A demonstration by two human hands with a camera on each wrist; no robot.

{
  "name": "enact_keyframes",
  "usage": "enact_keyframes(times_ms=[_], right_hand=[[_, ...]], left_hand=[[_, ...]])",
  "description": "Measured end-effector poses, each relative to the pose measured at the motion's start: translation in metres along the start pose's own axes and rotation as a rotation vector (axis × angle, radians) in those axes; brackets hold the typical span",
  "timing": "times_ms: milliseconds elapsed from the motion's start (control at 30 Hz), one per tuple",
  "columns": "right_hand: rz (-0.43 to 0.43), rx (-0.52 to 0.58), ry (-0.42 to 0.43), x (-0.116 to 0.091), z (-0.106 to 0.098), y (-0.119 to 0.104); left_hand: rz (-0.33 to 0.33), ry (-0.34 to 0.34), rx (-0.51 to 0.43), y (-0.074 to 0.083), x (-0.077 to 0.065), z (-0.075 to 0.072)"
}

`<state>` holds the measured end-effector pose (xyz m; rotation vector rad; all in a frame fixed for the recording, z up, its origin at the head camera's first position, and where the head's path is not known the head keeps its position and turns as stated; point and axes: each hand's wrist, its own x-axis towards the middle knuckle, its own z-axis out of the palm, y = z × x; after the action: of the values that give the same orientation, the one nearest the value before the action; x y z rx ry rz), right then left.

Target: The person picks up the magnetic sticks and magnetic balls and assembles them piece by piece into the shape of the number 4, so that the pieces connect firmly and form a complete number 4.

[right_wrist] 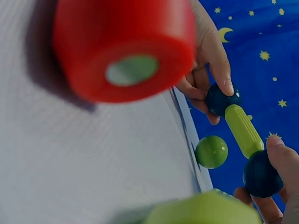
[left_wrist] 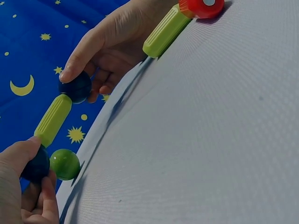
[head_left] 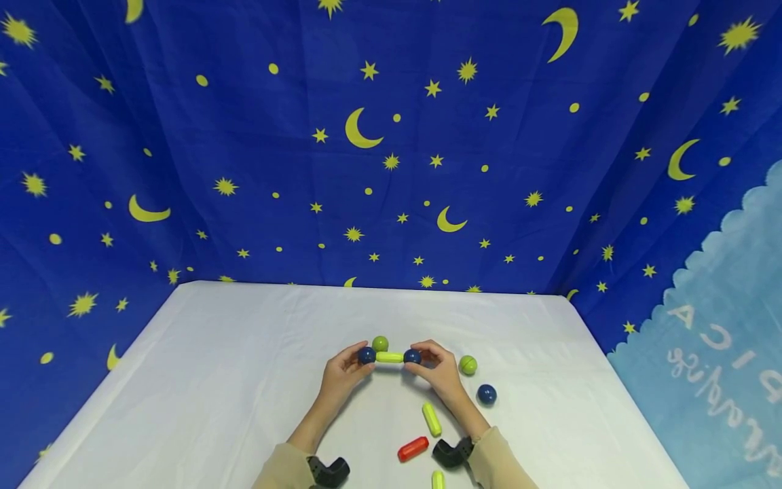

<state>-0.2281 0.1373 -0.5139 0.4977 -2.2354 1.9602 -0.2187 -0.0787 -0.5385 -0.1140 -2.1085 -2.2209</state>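
Note:
Between both hands a yellow-green rod (head_left: 389,357) joins two dark blue balls in a line. My left hand (head_left: 341,373) pinches the left blue ball (head_left: 366,355) between thumb and fingers. At the other end, the right blue ball (head_left: 412,356) is pinched by my right hand (head_left: 441,372). Both wrist views show the rod's ends touching the balls. Just behind the joined piece, near its left end, a green ball (head_left: 380,343) rests on the table; it also shows in the left wrist view as a green ball (left_wrist: 65,164).
Right of my right hand lie another green ball (head_left: 468,365) and a loose blue ball (head_left: 487,394). Nearer me are a yellow-green rod (head_left: 432,420), a red rod (head_left: 413,449) and another yellow-green rod (head_left: 438,480). A star-patterned blue cloth (head_left: 293,170) hangs behind the white table (head_left: 201,380).

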Motion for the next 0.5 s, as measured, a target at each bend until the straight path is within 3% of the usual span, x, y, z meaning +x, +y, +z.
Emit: enact_keyframes(times_ms=[300,500], right_hand=[[0.009,-0.014,-0.023,-0.0012,-0.0006,-0.0011],[0.032,0.012,-0.030,-0.0002,-0.0001,-0.0016]], left_hand=[[-0.030,-0.001,0.015,-0.0033,0.0021,0.0014],[-0.012,-0.009,0.091,-0.0034,0.0019,0.0027]])
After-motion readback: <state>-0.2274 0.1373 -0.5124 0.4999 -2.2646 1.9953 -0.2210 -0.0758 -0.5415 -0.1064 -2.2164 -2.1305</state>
